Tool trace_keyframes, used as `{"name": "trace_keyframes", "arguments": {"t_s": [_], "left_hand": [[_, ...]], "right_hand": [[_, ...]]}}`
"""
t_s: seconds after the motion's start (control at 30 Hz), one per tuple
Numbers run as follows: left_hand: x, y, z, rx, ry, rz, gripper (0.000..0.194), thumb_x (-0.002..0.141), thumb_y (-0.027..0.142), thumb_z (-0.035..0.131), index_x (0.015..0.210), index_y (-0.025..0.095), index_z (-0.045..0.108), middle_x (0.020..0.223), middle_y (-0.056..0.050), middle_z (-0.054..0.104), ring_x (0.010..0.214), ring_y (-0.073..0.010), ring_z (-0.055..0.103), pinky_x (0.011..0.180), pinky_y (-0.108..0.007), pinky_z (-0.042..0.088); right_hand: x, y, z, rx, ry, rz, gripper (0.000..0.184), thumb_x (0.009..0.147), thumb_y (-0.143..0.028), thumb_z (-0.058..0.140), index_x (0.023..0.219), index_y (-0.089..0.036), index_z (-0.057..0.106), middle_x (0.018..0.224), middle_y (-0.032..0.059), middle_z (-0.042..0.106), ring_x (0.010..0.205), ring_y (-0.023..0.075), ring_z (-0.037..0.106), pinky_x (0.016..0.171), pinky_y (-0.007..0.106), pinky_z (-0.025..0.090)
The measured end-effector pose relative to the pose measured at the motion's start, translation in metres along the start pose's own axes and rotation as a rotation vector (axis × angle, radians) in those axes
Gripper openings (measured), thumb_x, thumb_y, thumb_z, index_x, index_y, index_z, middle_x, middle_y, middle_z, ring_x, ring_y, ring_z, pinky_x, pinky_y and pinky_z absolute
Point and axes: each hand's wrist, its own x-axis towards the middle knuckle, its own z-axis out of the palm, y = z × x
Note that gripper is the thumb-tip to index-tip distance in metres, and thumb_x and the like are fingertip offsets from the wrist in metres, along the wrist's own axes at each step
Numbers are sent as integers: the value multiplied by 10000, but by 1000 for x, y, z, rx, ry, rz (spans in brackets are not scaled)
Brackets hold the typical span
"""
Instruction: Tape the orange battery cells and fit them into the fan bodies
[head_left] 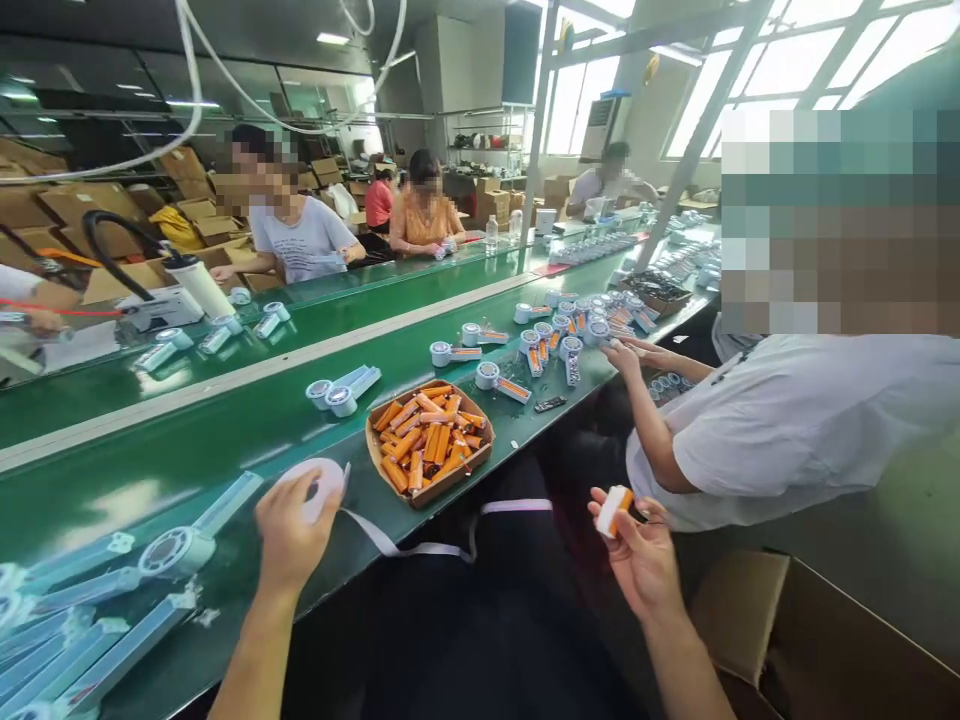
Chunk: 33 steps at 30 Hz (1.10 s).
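My left hand (292, 525) rests on the green conveyor table's near edge, fingers closed round a white roll of tape (324, 482); a strip of its white tape (405, 545) trails off to the right over the edge. My right hand (637, 555) is raised off the table over my lap, pinching an orange cylinder with a white wrap (616, 508) between thumb and fingers. A cardboard tray of several orange cylinders (429, 440) stands on the table between my hands.
Light blue fan-shaped plastic parts (112, 590) lie at the near left, more (341, 390) further along the green belt (225, 420). A person in a white shirt (787, 420) sits close on my right, handling parts (577, 330). Other workers sit opposite. A cardboard box (750, 620) stands lower right.
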Motion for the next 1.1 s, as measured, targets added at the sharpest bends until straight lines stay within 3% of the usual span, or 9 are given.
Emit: {"name": "trace_keyframes", "arguments": {"t_s": [0.13, 0.27, 0.37, 0.5, 0.6, 0.7, 0.83, 0.93, 1.1], "left_hand": [[82, 29, 17, 174, -368, -13, 452, 990, 429, 479, 1309, 204, 707, 1345, -102, 747, 1289, -285, 651, 1195, -431, 448], [153, 36, 47, 290, -456, -77, 407, 1017, 399, 521, 1344, 241, 706, 1407, -100, 713, 1395, -321, 571, 1156, -446, 483], [179, 37, 67, 374, -532, -124, 402, 1021, 419, 605, 1358, 215, 685, 1469, -144, 650, 1418, -373, 536, 1100, -542, 522], [193, 39, 86, 453, -657, -107, 411, 1013, 426, 687, 1341, 181, 653, 1437, -127, 624, 1305, -305, 615, 1083, -552, 548], [200, 39, 97, 468, -765, -41, 396, 1013, 407, 695, 1336, 182, 650, 1421, -121, 626, 1255, -287, 639, 1055, -523, 573], [209, 38, 103, 442, -872, 7, 386, 1007, 399, 707, 1322, 181, 656, 1372, -118, 652, 1207, -267, 663, 1016, -495, 597], [219, 31, 103, 343, -935, 45, 330, 1017, 416, 692, 1248, 180, 690, 1297, -98, 692, 1157, -247, 684, 1010, -474, 597], [219, 20, 103, 256, -927, 69, 311, 1020, 437, 680, 1190, 179, 717, 1284, -96, 717, 1178, -245, 683, 1058, -484, 565], [212, 9, 113, 195, -812, 29, 282, 1047, 337, 534, 1212, 245, 743, 1270, -80, 771, 1212, -253, 698, 1016, -341, 527]], "right_hand": [[18, -18, 8, -82, -55, -99, 658, 619, -379, 1047, 773, -235, 424, 995, 40, 841, 939, 272, 840, 713, 262, 689], [29, -25, 20, -138, -157, -138, 676, 622, -394, 1040, 715, -228, 392, 889, 23, 815, 900, 294, 841, 698, 317, 707], [30, -32, 24, -189, -228, -158, 612, 635, -390, 1033, 722, -240, 446, 838, 12, 798, 904, 319, 839, 728, 398, 723], [35, -51, 30, -253, -305, -219, 537, 653, -384, 1027, 811, -269, 527, 933, 30, 827, 917, 332, 836, 798, 495, 719], [48, -69, 48, -268, -323, -304, 547, 647, -362, 1031, 964, -335, 586, 995, 14, 830, 912, 322, 834, 803, 511, 715], [70, -79, 86, -269, -377, -330, 657, 629, -335, 1030, 1131, -414, 613, 1097, 6, 818, 906, 305, 832, 748, 468, 715], [108, -61, 159, -312, -553, -323, 560, 649, -330, 1006, 1091, -335, 661, 982, 3, 824, 834, 256, 827, 654, 333, 672], [137, -18, 219, -379, -690, -225, 506, 670, -349, 986, 1058, -290, 665, 867, -1, 824, 771, 224, 810, 642, 305, 650], [183, 80, 306, -563, -960, -60, 506, 662, -465, 949, 1032, -263, 668, 776, -22, 800, 709, 202, 776, 688, 332, 635]]}}
